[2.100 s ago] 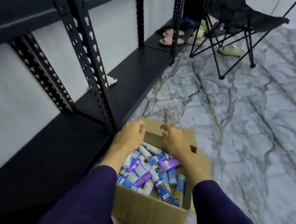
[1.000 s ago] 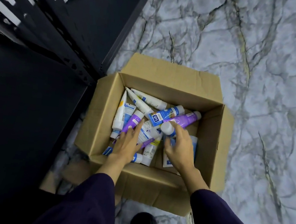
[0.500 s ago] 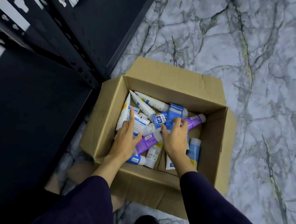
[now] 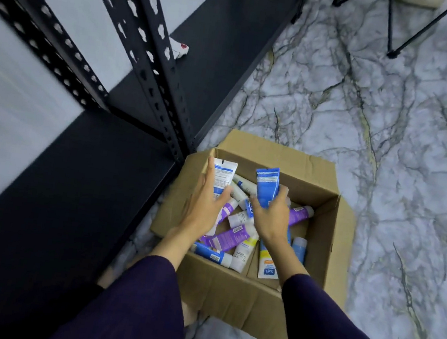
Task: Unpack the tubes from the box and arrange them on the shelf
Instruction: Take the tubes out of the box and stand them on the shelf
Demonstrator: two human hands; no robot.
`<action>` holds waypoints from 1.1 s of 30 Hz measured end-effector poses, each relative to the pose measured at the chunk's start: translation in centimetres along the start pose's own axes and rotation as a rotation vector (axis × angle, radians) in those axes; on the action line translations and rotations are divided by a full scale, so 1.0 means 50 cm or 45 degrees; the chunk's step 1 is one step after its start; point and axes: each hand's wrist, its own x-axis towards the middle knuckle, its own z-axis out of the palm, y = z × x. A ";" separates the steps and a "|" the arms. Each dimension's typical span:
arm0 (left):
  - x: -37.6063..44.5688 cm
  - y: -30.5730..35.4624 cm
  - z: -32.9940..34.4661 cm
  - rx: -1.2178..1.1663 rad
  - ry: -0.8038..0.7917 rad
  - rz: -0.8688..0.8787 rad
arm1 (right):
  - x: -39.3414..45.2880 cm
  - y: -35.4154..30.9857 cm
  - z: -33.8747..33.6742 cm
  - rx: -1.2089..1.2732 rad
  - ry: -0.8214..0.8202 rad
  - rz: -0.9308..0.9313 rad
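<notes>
On the marble floor [image 4: 366, 108], just beside the corner post of a black metal shelf [image 4: 76, 195], an open cardboard box [image 4: 318, 238] holds a loose heap of tubes [image 4: 236, 236]: purple, white, blue, lying crosswise over each other. Left hand [image 4: 205, 209] grips a white tube with blue label [image 4: 222, 179], thumb and fingers curled round its lower part, crimped end up, raised above the heap near the box's left wall. Right hand [image 4: 272, 218] grips a blue tube [image 4: 267, 186] the same way, crimped end up, over the box's middle. The two held tubes stand near each other, apart. Dark purple sleeves [image 4: 141, 309] cover both forearms. Lower shelf board bears a small white wrapper with red marks [image 4: 179, 49] behind the post. Black chair legs [image 4: 393, 35] at top right.
</notes>
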 end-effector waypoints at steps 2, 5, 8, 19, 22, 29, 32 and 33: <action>-0.016 0.058 -0.051 0.026 0.120 0.038 | -0.024 -0.083 -0.021 0.172 0.007 -0.150; -0.054 0.154 -0.154 -0.048 0.338 0.089 | -0.077 -0.231 -0.062 0.411 0.016 -0.411; -0.120 0.259 -0.284 -0.175 0.562 0.241 | -0.153 -0.394 -0.106 0.583 -0.016 -0.634; -0.506 0.483 -0.774 -0.064 1.268 0.546 | -0.545 -0.880 -0.137 1.043 -0.594 -1.281; -0.588 0.465 -0.878 -0.014 1.408 0.502 | -0.630 -0.956 -0.087 1.039 -0.812 -1.361; -0.686 0.366 -1.024 -0.003 1.542 0.464 | -0.753 -1.037 0.058 0.945 -1.186 -1.434; -0.698 0.322 -1.037 0.011 1.551 0.422 | -0.761 -1.035 0.097 0.906 -1.303 -1.361; -0.698 0.310 -1.038 -0.006 1.572 0.418 | -0.761 -1.031 0.106 0.887 -1.327 -1.345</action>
